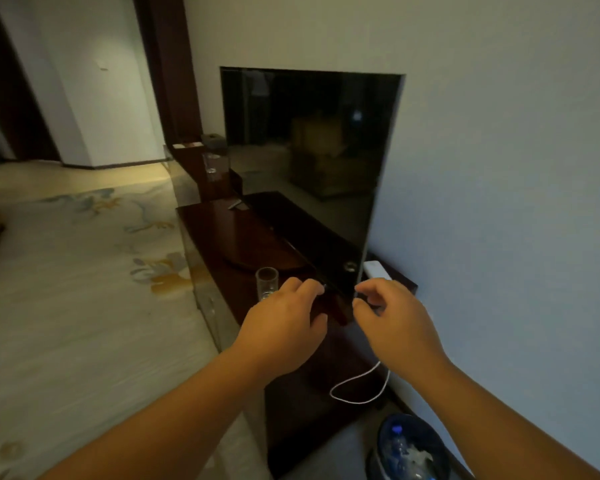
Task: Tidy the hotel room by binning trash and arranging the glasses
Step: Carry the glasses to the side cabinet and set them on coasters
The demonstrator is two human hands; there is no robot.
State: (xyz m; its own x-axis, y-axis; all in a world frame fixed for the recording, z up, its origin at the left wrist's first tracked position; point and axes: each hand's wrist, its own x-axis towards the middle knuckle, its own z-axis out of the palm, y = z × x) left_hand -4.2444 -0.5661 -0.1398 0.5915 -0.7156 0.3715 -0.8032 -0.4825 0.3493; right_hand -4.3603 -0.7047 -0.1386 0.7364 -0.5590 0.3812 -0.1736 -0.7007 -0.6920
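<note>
A clear empty glass (266,283) stands upright near the front edge of the dark wooden TV cabinet (222,233). My left hand (284,323) hovers just right of it with fingers loosely curled, holding nothing. My right hand (392,320) hangs beside the television's lower corner, fingers also loosely curled and empty. A second clear glass (211,164) stands farther back on the cabinet's far section. A dark round bin (383,436) on the floor at the lower right holds a plastic bottle (399,445) and crumpled trash.
A black television (309,161) leans along the wall on the cabinet. A white device (376,270) sits behind it, and a white cable (357,389) loops over the cabinet's near end. Patterned carpet (84,289) spreads to the left.
</note>
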